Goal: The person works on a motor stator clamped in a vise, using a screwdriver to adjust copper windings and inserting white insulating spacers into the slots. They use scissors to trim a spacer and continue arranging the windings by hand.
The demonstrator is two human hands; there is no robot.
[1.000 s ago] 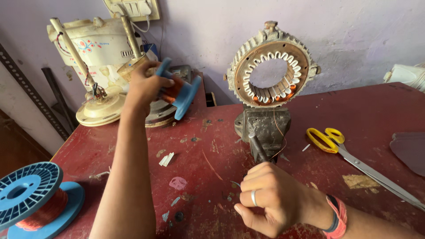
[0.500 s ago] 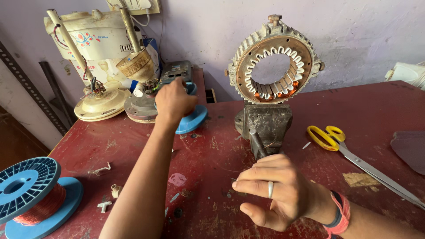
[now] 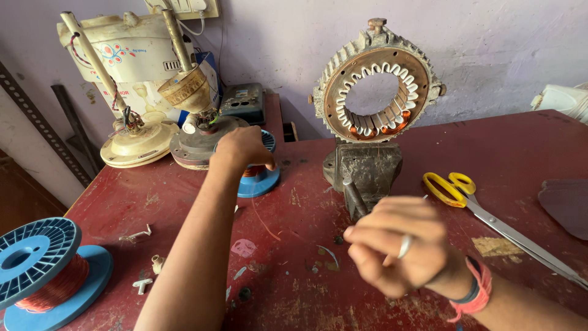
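Right hand [image 3: 401, 248] is nearest the camera, low over the red table [image 3: 306, 294], fingers curled inward in a loose fist with a ring on one finger; it is motion-blurred, and whether anything is pinched between the fingertips cannot be told. A red and dark band sits at that wrist.

At the near left edge stands a large blue spool [image 3: 43, 270] wound with copper wire, apart from both hands. Small metal bits and scraps [image 3: 144, 257] lie scattered on the table between this spool and the left forearm.

Left hand [image 3: 244, 149] is extended further up the table, palm down, closed over the top of a smaller blue spool of copper wire [image 3: 260, 178], which rests on the table surface. A thin strand of wire [image 3: 264, 222] trails across the table from that spool toward the near side.

At mid-table a grey bench vise [image 3: 362, 171] clamps a motor stator [image 3: 375, 92] upright; its slots carry white insulation and some copper winding at the bottom. Yellow-handled scissors [image 3: 456, 191] lie flat to the right of the vise, blades pointing to the near right.

At the far left, against the wall, are ceiling fan parts [image 3: 138, 138] with down rods, a cream-coloured appliance housing [image 3: 122, 55] and a small dark box [image 3: 244, 103].
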